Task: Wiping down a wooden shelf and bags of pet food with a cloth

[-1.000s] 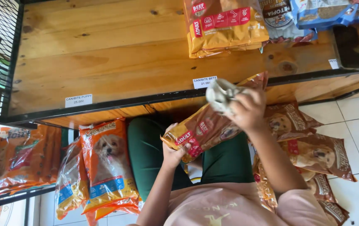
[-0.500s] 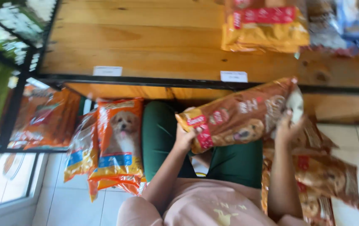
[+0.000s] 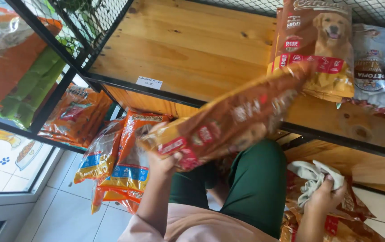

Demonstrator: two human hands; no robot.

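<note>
My left hand (image 3: 164,162) grips the lower end of a brown pet-food bag (image 3: 228,121) and holds it tilted up over the edge of the wooden shelf (image 3: 188,49). The bag's top end points at a stack of brown and yellow dog-food bags (image 3: 320,45) lying on that shelf. My right hand (image 3: 322,197) is low at the right, closed around a crumpled grey-white cloth (image 3: 311,175), above more brown bags (image 3: 345,215) on the floor. My green trousers (image 3: 255,183) show between my arms.
Orange pet-food bags (image 3: 125,161) lean under the shelf at the left, with more (image 3: 73,118) behind a black metal frame (image 3: 35,22). White and blue bags (image 3: 383,58) lie at the shelf's right end. A price tag (image 3: 149,82) sits on the shelf edge. White floor tiles (image 3: 67,210) lie below.
My left hand has swung the brown bag up toward the shelf. My right hand let go of the bag's top end and dropped low to the right with the cloth.
</note>
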